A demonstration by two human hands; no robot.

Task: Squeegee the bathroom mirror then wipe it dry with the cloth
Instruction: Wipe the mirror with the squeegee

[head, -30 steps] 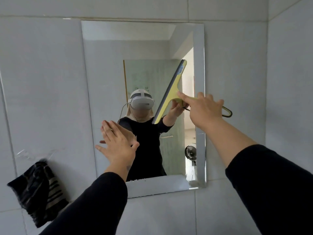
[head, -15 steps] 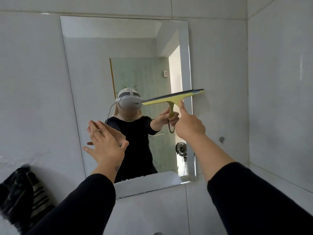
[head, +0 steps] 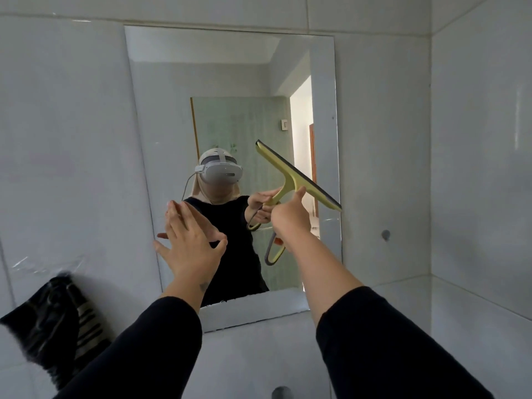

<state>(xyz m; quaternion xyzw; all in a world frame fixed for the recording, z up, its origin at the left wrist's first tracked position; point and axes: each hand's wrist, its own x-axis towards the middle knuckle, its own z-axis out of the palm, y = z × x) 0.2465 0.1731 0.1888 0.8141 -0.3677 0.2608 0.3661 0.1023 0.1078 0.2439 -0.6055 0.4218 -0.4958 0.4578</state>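
Observation:
A frameless rectangular mirror (head: 230, 67) hangs on the white tiled wall. My right hand (head: 290, 217) grips the handle of a yellow-green squeegee (head: 296, 175). Its blade slants from upper left down to the right, over the mirror's right side, with the lower end at the mirror's right edge. My left hand (head: 191, 243) is spread flat, fingers apart, at the mirror's lower left part; it holds nothing. A black cloth (head: 54, 321) with pale stripes hangs on the wall at the lower left, below a strip of clear tape.
White tiled walls meet in a corner (head: 431, 168) to the right of the mirror. A small round grey fitting (head: 385, 234) sticks out of the wall right of the mirror. A dark round object (head: 282, 393) shows at the bottom edge.
The squeegee blade has turned from steep, through level, to slanting down to the right, and my right hand has dropped lower. My left hand has stayed at the mirror's lower left.

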